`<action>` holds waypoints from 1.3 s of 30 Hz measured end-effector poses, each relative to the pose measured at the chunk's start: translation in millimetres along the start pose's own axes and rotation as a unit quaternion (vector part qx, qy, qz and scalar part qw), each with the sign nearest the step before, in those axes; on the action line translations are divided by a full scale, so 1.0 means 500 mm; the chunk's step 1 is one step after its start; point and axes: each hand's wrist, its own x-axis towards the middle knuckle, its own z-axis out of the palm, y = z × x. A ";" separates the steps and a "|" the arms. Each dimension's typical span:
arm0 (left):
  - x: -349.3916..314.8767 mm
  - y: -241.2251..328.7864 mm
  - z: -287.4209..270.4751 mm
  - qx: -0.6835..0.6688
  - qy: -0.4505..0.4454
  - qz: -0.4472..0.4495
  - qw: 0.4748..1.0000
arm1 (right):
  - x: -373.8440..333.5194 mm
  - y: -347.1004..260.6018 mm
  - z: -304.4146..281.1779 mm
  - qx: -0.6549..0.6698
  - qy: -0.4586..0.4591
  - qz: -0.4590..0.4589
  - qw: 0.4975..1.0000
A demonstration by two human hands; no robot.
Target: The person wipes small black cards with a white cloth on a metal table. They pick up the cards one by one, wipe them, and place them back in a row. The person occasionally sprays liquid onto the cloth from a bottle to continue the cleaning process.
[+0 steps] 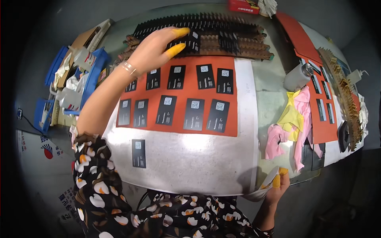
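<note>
My left hand (162,43) reaches to the rack at the far side, with yellow covers on thumb and index finger. Those fingers are spaced apart around a black card (193,43) with a pale square code; the exact contact is partly hidden. My right hand (278,186), also with yellow-covered fingertips, grips a white cloth (260,193) at the table's near right edge. Black cards (176,77) lie in two rows on an orange mat (228,129). Nearer to me, a single black card (139,154) lies on the white sheet (190,158).
Behind the mat stands a toothed brown rack (254,51) with many black cards on edge. At right are a bottle (297,77), pink cloth (303,105), yellow cloth (291,113) and another orange mat (323,133). Blue trays (90,85) with squeeze bottles (69,98) stand left.
</note>
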 end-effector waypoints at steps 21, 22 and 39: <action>-0.580 0.158 -0.094 -0.147 -0.206 -0.169 0.953 | -0.126 -0.050 0.331 -0.247 -0.336 -0.044 0.908; -0.578 0.149 -0.104 -0.165 -0.219 -0.130 0.953 | -0.131 -0.053 0.345 -0.248 -0.343 -0.045 0.905; -0.488 0.016 -0.083 -0.208 -0.361 0.273 0.867 | -0.173 -0.017 0.391 -0.202 -0.255 -0.016 0.946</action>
